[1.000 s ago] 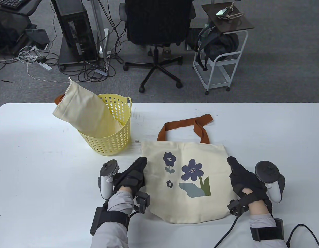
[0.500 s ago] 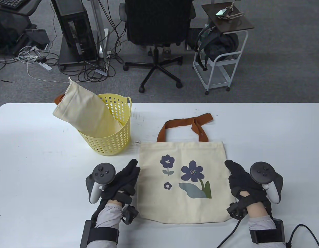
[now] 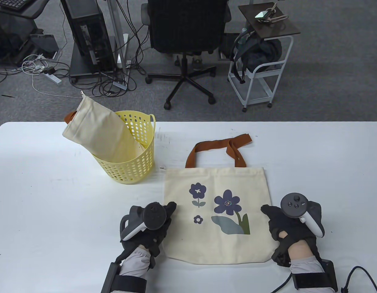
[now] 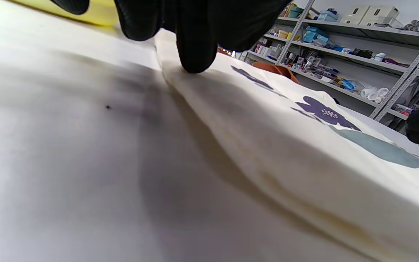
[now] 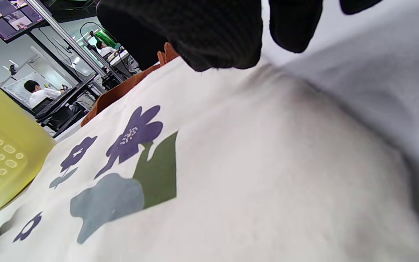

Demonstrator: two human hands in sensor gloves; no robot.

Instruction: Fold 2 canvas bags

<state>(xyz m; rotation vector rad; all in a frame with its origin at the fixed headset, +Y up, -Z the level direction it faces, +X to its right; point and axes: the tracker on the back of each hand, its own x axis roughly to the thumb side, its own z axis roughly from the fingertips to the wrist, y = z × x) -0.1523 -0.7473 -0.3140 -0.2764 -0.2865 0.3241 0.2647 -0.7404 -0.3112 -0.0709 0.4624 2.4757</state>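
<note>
A cream canvas bag with purple flowers lies flat on the white table, its brown handles pointing away from me. My left hand lies palm down with fingertips pressing on the bag's left edge; the thumb is apart from them. My right hand touches the bag's right edge with its fingertips. Neither hand holds the cloth. A second cream bag sticks out of a yellow basket.
The basket stands just left of the flat bag's far left corner and shows in the right wrist view. Beyond the table's far edge are an office chair and a white cart.
Both hands have moved nearer to me along the bag's side edges and turned palm down, fingertips now on the edges. The bag lies flatter and squarer than a second ago.
</note>
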